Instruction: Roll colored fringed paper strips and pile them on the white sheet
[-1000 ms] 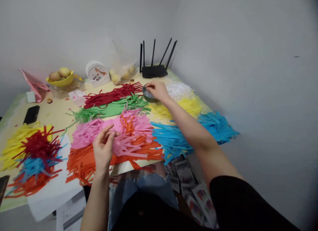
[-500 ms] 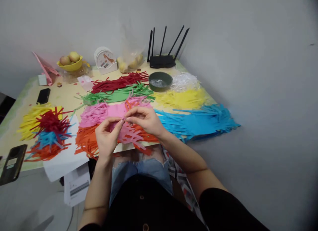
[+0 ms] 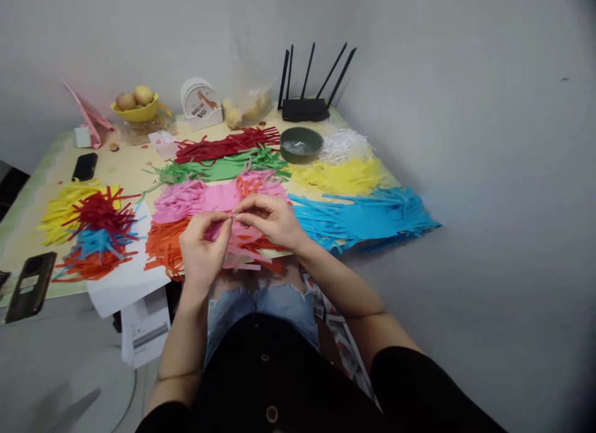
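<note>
Close together at the table's near edge, my left hand [image 3: 205, 243] and my right hand [image 3: 272, 222] both pinch with thumb and forefinger, their fingertips almost meeting. Between them is the gathered end of a pink fringed piece [image 3: 239, 250], whose cut strands hang below my fingers. Any smaller item at the fingertips is too small to make out. Just beyond lies a stack of pink fringed sheets [image 3: 218, 195], and orange fringed sheets [image 3: 166, 243] lie partly under my hands. To the right are blue fringed sheets [image 3: 372, 214].
Green [image 3: 223, 168], red [image 3: 223, 146], yellow [image 3: 339, 176] and white [image 3: 343, 147] fringed pieces lie farther back, beside a dark green bowl [image 3: 300, 148]. A router [image 3: 305, 110] stands behind. On the left are bunched multicoloured tassels [image 3: 100, 215] and two phones [image 3: 85, 166].
The view has shifted slightly, so the table sits a little higher in the picture. Both hands stay pinched together on the pink piece, its hanging strands having moved a little.
</note>
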Demonstrator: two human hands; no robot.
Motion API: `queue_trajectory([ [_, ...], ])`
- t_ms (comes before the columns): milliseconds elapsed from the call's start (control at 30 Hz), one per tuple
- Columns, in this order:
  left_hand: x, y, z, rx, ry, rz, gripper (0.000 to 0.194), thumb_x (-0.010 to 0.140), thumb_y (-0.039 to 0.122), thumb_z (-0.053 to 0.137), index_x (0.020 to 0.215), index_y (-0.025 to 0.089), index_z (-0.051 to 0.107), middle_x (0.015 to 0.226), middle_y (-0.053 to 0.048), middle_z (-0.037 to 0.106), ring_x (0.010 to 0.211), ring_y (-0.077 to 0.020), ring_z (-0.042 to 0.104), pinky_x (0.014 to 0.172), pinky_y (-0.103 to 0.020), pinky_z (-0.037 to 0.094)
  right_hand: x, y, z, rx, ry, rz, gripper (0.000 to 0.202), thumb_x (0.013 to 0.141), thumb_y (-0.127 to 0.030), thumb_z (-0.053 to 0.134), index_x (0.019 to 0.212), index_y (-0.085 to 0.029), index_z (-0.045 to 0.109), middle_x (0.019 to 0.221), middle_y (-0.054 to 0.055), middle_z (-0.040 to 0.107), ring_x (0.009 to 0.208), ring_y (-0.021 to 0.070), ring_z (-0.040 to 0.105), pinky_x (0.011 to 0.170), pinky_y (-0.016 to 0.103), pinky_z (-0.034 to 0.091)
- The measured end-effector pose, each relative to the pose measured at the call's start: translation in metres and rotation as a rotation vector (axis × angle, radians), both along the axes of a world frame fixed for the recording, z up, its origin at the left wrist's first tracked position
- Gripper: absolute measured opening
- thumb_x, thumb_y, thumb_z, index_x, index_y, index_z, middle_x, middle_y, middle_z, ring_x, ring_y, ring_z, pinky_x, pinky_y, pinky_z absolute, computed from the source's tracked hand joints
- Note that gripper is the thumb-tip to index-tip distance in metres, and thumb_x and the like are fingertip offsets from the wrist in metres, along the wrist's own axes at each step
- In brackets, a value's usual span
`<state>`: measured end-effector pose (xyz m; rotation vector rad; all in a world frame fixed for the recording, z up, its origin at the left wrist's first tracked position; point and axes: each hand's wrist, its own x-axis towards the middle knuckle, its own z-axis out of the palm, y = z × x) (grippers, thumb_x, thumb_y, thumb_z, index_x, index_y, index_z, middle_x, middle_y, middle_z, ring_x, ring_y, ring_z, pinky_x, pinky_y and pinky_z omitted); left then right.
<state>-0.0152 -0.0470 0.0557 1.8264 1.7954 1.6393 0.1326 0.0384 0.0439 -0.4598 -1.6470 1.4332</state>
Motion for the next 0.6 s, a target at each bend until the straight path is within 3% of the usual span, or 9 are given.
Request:
queue_trajectory([
  [100,-0.001,-0.001,-0.004,0.044,0.091,-0.017,0.005,0.088,0.022,0.069,0.087,0.019,0.073,0.084,-0.002,0.074,0.081,-0.015,0.068,0.079,-0.026,0.051,0.0,-0.002,-0.002,-0.017,-0.027,-0.02,0.023,0.083,-0.037,0.076,0.09,-0.015,0.073,0.081,0.003,0.071,0.067,0.0108,0.064,0.066,0.024,0.055],
  [300,-0.003,0.0,-0.011,-0.005,-0.022,-0.025,0.009,0.09,0.027,0.068,0.09,0.019,0.072,0.084,-0.002,0.074,0.078,-0.0146,0.068,0.073,-0.025,0.05,-0.002,-0.006,-0.001,-0.065,-0.027,-0.023,0.03,0.08,-0.042,0.078,0.09,-0.015,0.073,0.079,0.002,0.071,0.067,0.011,0.064,0.066,0.024,0.055],
  [467,0.001,-0.001,-0.011,0.079,0.218,0.078,0.006,0.09,0.023,0.067,0.087,0.019,0.069,0.082,-0.003,0.072,0.081,-0.0172,0.065,0.077,-0.029,0.048,-0.007,-0.005,-0.007,-0.175,0.024,0.009,0.039,0.072,-0.049,0.083,0.088,-0.015,0.072,0.075,0.002,0.07,0.064,0.0108,0.063,0.065,0.025,0.055],
  [600,0.001,-0.002,-0.009,0.065,0.209,-0.024,0.005,0.09,0.022,0.067,0.087,0.019,0.068,0.081,-0.002,0.071,0.078,-0.0154,0.065,0.075,-0.027,0.048,-0.007,-0.005,-0.011,-0.217,0.049,-0.018,0.039,0.071,-0.049,0.084,0.087,-0.015,0.072,0.073,0.001,0.069,0.062,0.0102,0.062,0.062,0.025,0.054],
])
